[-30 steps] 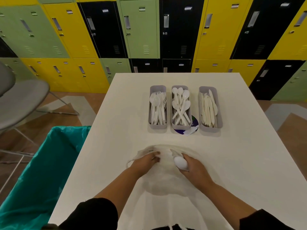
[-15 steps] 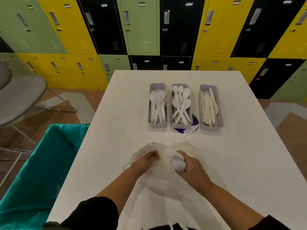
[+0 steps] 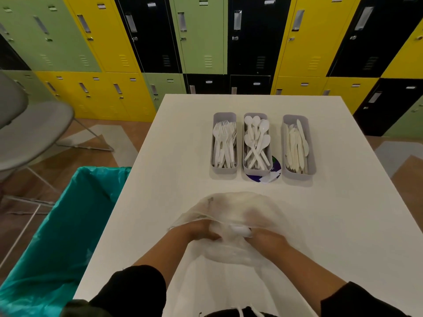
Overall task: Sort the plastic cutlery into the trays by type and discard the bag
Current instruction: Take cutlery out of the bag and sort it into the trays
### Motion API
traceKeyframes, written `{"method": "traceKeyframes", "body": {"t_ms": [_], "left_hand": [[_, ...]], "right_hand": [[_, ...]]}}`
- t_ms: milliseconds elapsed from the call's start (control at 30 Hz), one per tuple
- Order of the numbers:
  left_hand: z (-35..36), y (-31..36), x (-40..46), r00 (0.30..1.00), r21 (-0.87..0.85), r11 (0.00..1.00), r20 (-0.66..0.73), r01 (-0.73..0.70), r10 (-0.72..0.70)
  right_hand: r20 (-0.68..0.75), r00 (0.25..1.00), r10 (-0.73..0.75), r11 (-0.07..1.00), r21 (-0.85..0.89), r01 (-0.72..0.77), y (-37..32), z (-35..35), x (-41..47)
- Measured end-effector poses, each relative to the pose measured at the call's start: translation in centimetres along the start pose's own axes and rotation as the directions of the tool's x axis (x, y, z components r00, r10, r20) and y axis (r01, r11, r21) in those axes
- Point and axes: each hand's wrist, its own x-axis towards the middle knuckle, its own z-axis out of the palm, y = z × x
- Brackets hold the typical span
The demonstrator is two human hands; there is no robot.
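Observation:
A thin clear plastic bag (image 3: 238,207) lies crumpled on the white table (image 3: 174,179) near its front edge. My left hand (image 3: 201,229) grips a fold of the bag on its left side. My right hand (image 3: 263,239) holds a white spoon (image 3: 240,230) together with the bag film; its fingertips are veiled by the plastic. Behind the bag stand three grey trays: the left tray (image 3: 224,170) holds forks, the middle tray (image 3: 256,172) spoons, the right tray (image 3: 297,176) knives.
A bin with a teal liner (image 3: 57,236) stands against the table's left side. A grey chair (image 3: 29,133) is further left. A purple and white round label (image 3: 272,172) peeks out under the middle tray. Lockers line the back wall.
Both hands have drawn closer together and the bag has bunched up and billowed over them. The spoon bowl, plainly visible earlier, is now half hidden under plastic.

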Motion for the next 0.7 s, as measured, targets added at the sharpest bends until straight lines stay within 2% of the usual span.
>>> {"method": "traceKeyframes", "body": {"t_ms": [133,200,300,367,467,533,600,633,700], "left_hand": [[-0.4,-0.3,0.2,0.998,0.114,0.993,-0.056,0.02,-0.013],[-0.3,-0.5,0.4,0.997,0.134,0.99,-0.066,0.036,-0.027],[-0.5,-0.2,-0.3,0.997,0.154,0.987,-0.069,0.039,-0.028],[-0.6,-0.2,-0.4,0.999,0.198,0.98,-0.048,0.032,-0.023],[-0.7,-0.3,-0.5,0.998,0.224,0.975,-0.068,0.001,0.015],[-0.8,0.0,-1.1,0.998,0.197,0.98,-0.064,0.02,-0.008],[-0.7,-0.1,-1.3,0.998,0.214,0.977,-0.059,-0.009,0.022],[-0.7,-0.5,-0.8,0.998,0.227,0.974,-0.058,-0.024,0.038],[-0.5,-1.3,0.0,0.992,0.312,0.948,-0.082,-0.069,0.099]], "right_hand": [[-0.009,0.998,0.058,0.961,-0.27,-0.058,-1.0,0.3,0.1],[-0.031,0.997,0.068,0.957,-0.279,-0.074,-1.4,0.9,0.6],[0.048,0.993,0.108,0.986,-0.135,-0.101,-2.4,0.4,0.5],[0.125,0.992,0.033,0.998,-0.06,-0.025,-2.8,-0.5,-0.3],[0.115,0.993,-0.037,0.99,-0.131,0.052,-1.8,-1.5,-0.9],[0.171,0.985,-0.029,0.982,-0.181,0.06,-1.7,-2.0,-1.2],[0.254,0.962,-0.103,0.955,-0.245,0.168,-1.9,-2.5,-1.4],[0.272,0.948,-0.165,0.943,-0.237,0.233,-2.2,-2.8,-1.6],[0.227,0.928,-0.296,0.94,-0.104,0.326,-2.8,-3.7,-1.9]]}}
